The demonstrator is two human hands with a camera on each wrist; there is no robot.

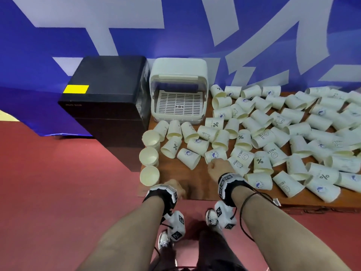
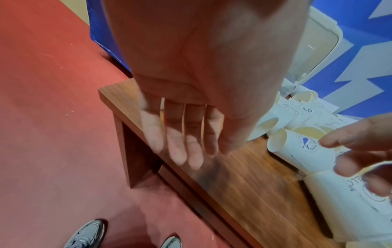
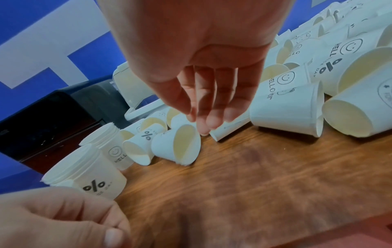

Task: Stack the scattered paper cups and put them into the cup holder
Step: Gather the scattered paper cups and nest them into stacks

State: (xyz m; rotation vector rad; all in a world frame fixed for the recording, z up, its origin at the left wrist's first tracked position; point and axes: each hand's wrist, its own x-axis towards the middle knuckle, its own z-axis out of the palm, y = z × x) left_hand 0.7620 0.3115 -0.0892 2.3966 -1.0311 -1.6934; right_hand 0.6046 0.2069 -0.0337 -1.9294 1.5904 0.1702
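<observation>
Many white paper cups (image 1: pixel 273 133) lie scattered on their sides across the wooden table (image 1: pixel 199 184). Three upright stacks of cups (image 1: pixel 150 156) stand along its left edge. The white cup holder (image 1: pixel 177 90) sits open at the back left. My right hand (image 3: pixel 203 122) reaches down with straight fingers, its tips just at a lying cup with a blue logo (image 1: pixel 215 154); it holds nothing. Beside those fingertips another cup (image 3: pixel 180 146) lies with its mouth towards me. My left hand (image 2: pixel 186 151) hangs over the table's front left corner, fingers straight and blurred, holding nothing.
A black box (image 1: pixel 105 98) stands left of the cup holder, off the table's left end. Behind everything hangs a blue and white banner (image 1: pixel 175 26). Below the table's front edge (image 2: pixel 169 167) are red floor and my shoes (image 2: pixel 84 234).
</observation>
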